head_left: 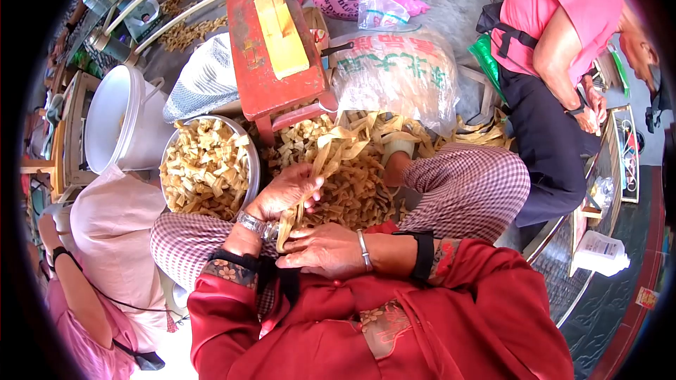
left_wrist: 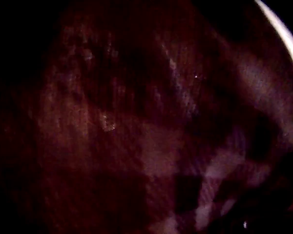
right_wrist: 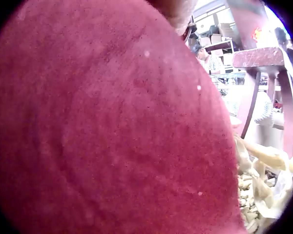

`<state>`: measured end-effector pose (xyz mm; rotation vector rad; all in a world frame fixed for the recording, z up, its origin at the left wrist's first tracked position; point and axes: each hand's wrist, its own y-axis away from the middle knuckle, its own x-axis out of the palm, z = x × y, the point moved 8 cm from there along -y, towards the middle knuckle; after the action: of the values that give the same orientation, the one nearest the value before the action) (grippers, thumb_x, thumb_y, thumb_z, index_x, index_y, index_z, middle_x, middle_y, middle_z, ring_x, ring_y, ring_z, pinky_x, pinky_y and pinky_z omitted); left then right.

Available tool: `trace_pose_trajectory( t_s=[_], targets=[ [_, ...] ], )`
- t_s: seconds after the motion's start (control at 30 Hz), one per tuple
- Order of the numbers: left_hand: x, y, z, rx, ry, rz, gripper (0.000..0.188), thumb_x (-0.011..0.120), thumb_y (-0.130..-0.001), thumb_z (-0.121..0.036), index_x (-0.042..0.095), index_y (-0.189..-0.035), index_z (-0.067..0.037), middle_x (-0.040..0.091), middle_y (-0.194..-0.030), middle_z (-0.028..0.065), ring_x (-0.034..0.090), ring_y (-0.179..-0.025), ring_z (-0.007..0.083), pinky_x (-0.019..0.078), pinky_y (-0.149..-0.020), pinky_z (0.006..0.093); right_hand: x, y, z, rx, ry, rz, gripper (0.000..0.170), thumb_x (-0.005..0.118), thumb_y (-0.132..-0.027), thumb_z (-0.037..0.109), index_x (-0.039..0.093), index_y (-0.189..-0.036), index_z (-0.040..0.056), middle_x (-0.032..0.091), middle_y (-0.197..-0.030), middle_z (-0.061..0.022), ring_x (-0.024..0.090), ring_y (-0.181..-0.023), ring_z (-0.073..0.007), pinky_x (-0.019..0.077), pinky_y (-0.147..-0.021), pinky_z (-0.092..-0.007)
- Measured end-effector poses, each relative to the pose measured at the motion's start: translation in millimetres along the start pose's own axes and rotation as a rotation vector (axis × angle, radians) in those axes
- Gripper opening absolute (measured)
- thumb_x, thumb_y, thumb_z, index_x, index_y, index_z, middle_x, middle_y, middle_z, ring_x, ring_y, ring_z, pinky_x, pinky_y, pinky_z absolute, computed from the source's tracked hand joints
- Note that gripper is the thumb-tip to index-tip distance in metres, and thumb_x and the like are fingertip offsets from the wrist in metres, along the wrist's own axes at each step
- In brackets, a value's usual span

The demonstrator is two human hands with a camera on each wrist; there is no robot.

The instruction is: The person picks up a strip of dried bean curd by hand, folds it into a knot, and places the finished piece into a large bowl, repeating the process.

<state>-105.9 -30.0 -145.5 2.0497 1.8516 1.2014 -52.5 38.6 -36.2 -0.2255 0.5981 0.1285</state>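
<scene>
In the head view my left hand (head_left: 287, 191), with a watch at the wrist, grips a long, tan, dried-looking strip (head_left: 334, 151). The strip trails up over the pile beyond the hand and hangs below it in a loop. My right hand (head_left: 325, 250), bracelet at its wrist, pinches the lower end of that loop close to my lap. Short knotted tan pieces (head_left: 352, 193) lie heaped on the floor under the hands. More such pieces fill a round metal basin (head_left: 255, 169) beside my left knee. Dark checked cloth fills the left wrist view; red cloth covers most of the right one.
Ahead stands a red wooden bench (head_left: 271, 42) with a yellow block (head_left: 278, 21) on top. A white bucket (head_left: 116, 116) is at left, a clear plastic sack (head_left: 398, 74) beyond the pile. People in pink sit on both sides, one (head_left: 563, 21) at right.
</scene>
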Motion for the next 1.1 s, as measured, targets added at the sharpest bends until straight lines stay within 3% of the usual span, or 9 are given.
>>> trace_pose_trajectory(
  t_s=[0.23, 0.47, 0.53, 0.6, 0.7, 0.77, 0.8, 0.93, 1.1],
  targets=[
    [-8, 9, 5, -0.037, -0.155, -0.024, 0.014, 0.063, -0.087, -0.013, 0.060, -0.091, 0.000, 0.060, -0.080, 0.0024, 0.056, -0.068, 0.0093, 0.0491, -0.059, 0.0237, -23, 13, -32, 0.422, -0.530, -0.172, 0.037, 0.053, -0.087, 0.007, 0.052, -0.123, 0.0017, 0.065, -0.100, -0.0136, 0.063, -0.095, -0.0249, 0.0473, -0.085, -0.0333],
    [7, 19, 8, 0.029, -0.178, 0.108, 0.022, 0.061, -0.089, -0.018, 0.063, -0.096, 0.003, 0.063, -0.086, 0.0035, 0.058, -0.075, 0.0113, 0.0477, -0.066, 0.0246, -26, 12, -35, 0.245, -0.581, -0.139, 0.020, 0.055, -0.090, 0.010, 0.058, -0.106, -0.0007, 0.062, -0.089, -0.0103, 0.060, -0.083, -0.0178, 0.0469, -0.077, -0.0300],
    [11, 24, 0, 0.183, -0.445, 0.149, 0.023, 0.061, -0.088, -0.019, 0.063, -0.095, 0.003, 0.063, -0.086, 0.0048, 0.059, -0.074, 0.0143, 0.0475, -0.067, 0.0254, -29, 15, -33, 0.285, -0.557, -0.230, 0.018, 0.054, -0.092, 0.014, 0.059, -0.101, -0.0003, 0.063, -0.086, -0.0091, 0.060, -0.080, -0.0163, 0.0480, -0.073, -0.0293],
    [27, 40, -22, 0.562, -0.833, 0.200, 0.026, 0.062, -0.085, -0.021, 0.063, -0.096, 0.003, 0.064, -0.086, 0.0079, 0.061, -0.076, 0.0197, 0.0479, -0.069, 0.0274, -29, 21, -42, 0.403, -0.625, -0.285, 0.019, 0.053, -0.094, 0.018, 0.059, -0.098, 0.0001, 0.063, -0.085, -0.0070, 0.061, -0.077, -0.0144, 0.0504, -0.066, -0.0271],
    [24, 34, 4, -0.037, -0.117, 0.190, 0.029, 0.064, -0.084, -0.023, 0.062, -0.098, 0.001, 0.064, -0.084, 0.0075, 0.062, -0.076, 0.0182, 0.0469, -0.066, 0.0261, -35, 42, -61, 0.736, -0.804, -0.456, 0.021, 0.051, -0.095, 0.024, 0.055, -0.094, 0.0029, 0.062, -0.075, -0.0047, 0.062, -0.067, -0.0104, 0.0508, -0.050, -0.0236],
    [30, 42, 0, -0.072, -0.138, 0.140, 0.025, 0.060, -0.086, -0.022, 0.061, -0.098, 0.000, 0.064, -0.085, 0.0068, 0.062, -0.078, 0.0152, 0.0468, -0.065, 0.0233, -46, 55, -76, 0.778, -0.712, -0.634, 0.023, 0.051, -0.094, 0.025, 0.052, -0.097, 0.0026, 0.058, -0.063, -0.0051, 0.057, -0.051, -0.0109, 0.0479, -0.044, -0.0248],
    [32, 41, 1, -0.058, -0.166, 0.163, 0.025, 0.059, -0.086, -0.022, 0.061, -0.097, 0.000, 0.064, -0.086, 0.0073, 0.063, -0.078, 0.0155, 0.0476, -0.065, 0.0243, -44, 55, -78, 0.805, -0.732, -0.549, 0.028, 0.051, -0.094, 0.031, 0.048, -0.105, 0.0051, 0.058, -0.062, -0.0056, 0.056, -0.046, -0.0118, 0.0465, -0.040, -0.0254],
    [35, 42, 5, -0.009, -0.149, 0.221, 0.034, 0.061, -0.086, -0.032, 0.060, -0.100, 0.000, 0.064, -0.090, 0.0070, 0.062, -0.082, 0.0147, 0.0495, -0.068, 0.0256, -38, 58, -83, 0.907, -0.857, -0.468, 0.037, 0.052, -0.093, 0.038, 0.045, -0.106, 0.0045, 0.057, -0.062, -0.0065, 0.056, -0.042, -0.0142, 0.0458, -0.035, -0.0270],
    [48, 56, -3, -0.021, 0.067, 0.208, 0.028, 0.059, -0.086, -0.021, 0.057, -0.101, 0.003, 0.064, -0.091, 0.0101, 0.064, -0.080, 0.0182, 0.0525, -0.074, 0.0304, -33, 70, -92, 1.050, -0.967, -0.541, 0.042, 0.053, -0.093, 0.037, 0.042, -0.115, 0.0026, 0.055, -0.062, -0.0048, 0.057, -0.046, -0.0155, 0.0503, -0.040, -0.0261]
  ],
)
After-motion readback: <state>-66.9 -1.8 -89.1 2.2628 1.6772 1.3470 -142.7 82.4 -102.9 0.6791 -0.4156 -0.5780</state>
